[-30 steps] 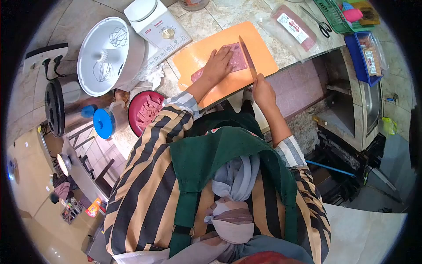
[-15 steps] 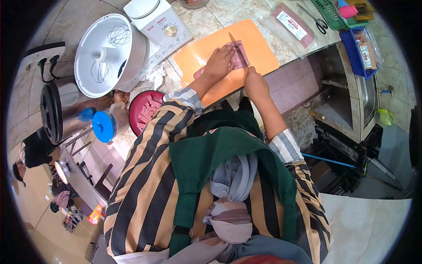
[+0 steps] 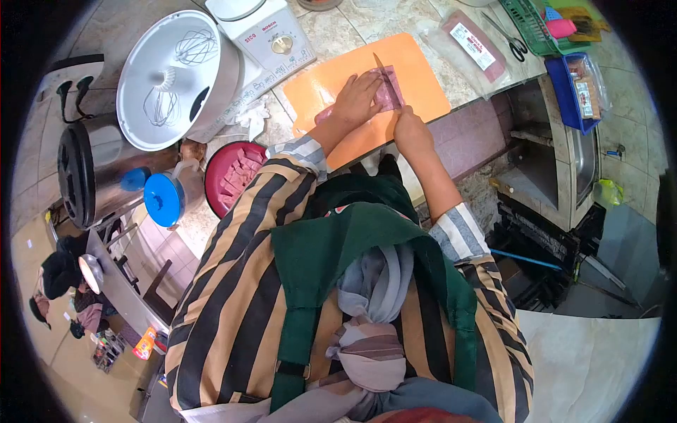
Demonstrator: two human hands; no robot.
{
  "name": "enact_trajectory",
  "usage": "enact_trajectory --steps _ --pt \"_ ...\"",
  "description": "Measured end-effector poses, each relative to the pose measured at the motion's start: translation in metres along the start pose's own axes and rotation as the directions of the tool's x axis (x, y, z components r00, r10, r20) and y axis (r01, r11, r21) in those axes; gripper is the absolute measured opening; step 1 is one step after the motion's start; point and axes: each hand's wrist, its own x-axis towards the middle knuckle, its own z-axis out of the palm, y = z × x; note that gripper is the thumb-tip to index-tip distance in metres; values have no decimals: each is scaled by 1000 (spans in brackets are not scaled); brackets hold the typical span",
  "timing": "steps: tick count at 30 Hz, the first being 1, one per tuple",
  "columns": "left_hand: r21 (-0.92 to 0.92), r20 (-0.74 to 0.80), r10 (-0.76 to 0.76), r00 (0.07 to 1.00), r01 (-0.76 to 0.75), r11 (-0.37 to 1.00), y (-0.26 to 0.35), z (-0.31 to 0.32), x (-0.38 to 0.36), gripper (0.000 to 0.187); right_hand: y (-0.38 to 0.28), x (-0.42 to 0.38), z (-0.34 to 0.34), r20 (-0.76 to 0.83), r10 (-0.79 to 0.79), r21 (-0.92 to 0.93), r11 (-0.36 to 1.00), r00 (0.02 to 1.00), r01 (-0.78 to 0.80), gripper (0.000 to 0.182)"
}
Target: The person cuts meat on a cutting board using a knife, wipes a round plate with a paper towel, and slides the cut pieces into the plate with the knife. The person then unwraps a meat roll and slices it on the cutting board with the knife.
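Note:
A slab of pink meat [image 3: 384,97] lies on an orange cutting board [image 3: 423,74]. My left hand [image 3: 355,103] rests on the slab with its fingers stretched out flat over it, covering its middle. In my right hand [image 3: 412,134] is the handle of a knife [image 3: 385,73], its blade lying across the right part of the slab, tip pointing away from me. By my left forearm stands a red bowl [image 3: 211,171] with several pieces of pink meat [image 3: 240,176] in it.
A white mixer [image 3: 271,42] and its bowl [image 3: 130,106] with whisks stand at left. Nearer are a blue-lidded jug [image 3: 163,200] and crumpled white tissue [image 3: 252,118]. Packaged meat [image 3: 479,53], scissors [image 3: 517,48], a green basket [image 3: 529,28] and a blue basket [image 3: 568,92] are at right.
The view has shifted slightly. My left hand still lies on the slab, and my right hand still grips the knife at about the same place on it.

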Motion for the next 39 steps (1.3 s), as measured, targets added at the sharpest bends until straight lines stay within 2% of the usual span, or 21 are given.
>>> enact_trajectory --steps 2,6,9,12,14,18,20,23,27,30,35,39 --pt "-21 -10 2 1000 -3 1000 0 1 0 61 1 7 1 12 -49 -8 999 999 49 29" --pt "-10 4 -5 1000 5 1000 1 -1 1 61 -2 18 6 -20 -50 -7 999 999 50 28" --pt "-3 9 -11 1000 11 1000 2 -1 0 61 0 18 3 28 -31 33 999 999 30 27" --pt "12 7 -17 1000 17 1000 1 1 -1 60 8 12 7 14 -76 17 997 997 75 28" --pt "23 8 -16 1000 16 1000 1 2 -1 60 12 8 14 -51 -97 50 994 994 100 30" --pt "4 29 -32 999 32 999 0 4 -1 60 13 13 35 -92 -61 49 997 994 66 31" --pt "36 30 -22 999 21 999 1 4 0 60 18 18 38 -123 -93 65 993 988 102 29" --pt "30 16 -22 1000 22 999 1 6 -1 60 16 17 32 -91 -92 64 993 992 98 28" --pt "46 23 -30 999 29 999 1 3 2 60 24 17 38 -122 -133 101 984 984 146 27" --pt "57 29 -11 1000 9 998 2 5 -2 60 17 14 38 -91 -72 12 997 993 73 26" --pt "79 51 -10 999 6 997 5 0 1 60 19 31 46 -138 -107 9 994 985 109 28" --pt "66 34 -23 999 21 998 4 -3 2 60 30 11 51 -176 -153 51 985 973 164 27"
